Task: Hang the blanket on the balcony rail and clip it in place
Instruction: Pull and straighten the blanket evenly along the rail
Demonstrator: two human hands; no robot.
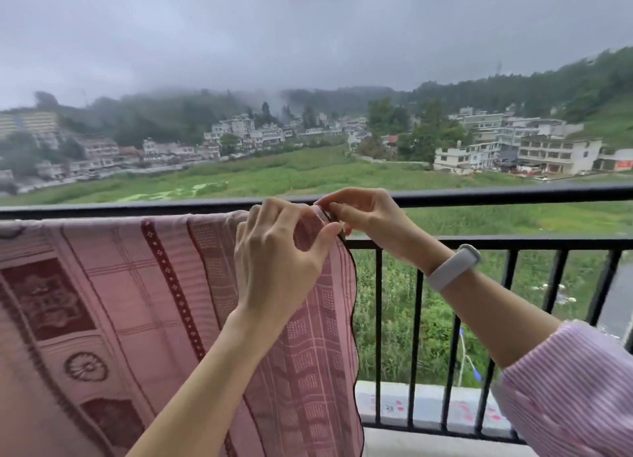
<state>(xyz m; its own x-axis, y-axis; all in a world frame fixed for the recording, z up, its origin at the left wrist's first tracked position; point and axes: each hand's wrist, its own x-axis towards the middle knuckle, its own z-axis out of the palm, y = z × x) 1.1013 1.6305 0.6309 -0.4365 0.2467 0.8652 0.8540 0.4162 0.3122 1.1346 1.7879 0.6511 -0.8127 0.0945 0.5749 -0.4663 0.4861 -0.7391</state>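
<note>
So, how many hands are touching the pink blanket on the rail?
2. The left hand pinches the blanket near its right edge, at the top rail. The right hand holds that same edge from the right; whether it holds a clip cannot be told.

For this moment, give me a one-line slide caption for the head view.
Both hands, left hand and right hand, pinch the pink blanket edge at the black balcony rail.

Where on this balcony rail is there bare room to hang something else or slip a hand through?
The top rail is bare to the right of the right hand, and the gaps between the bars below are open there. From the left hand leftward, the pink blanket covers everything; both hands crowd its edge.
</note>
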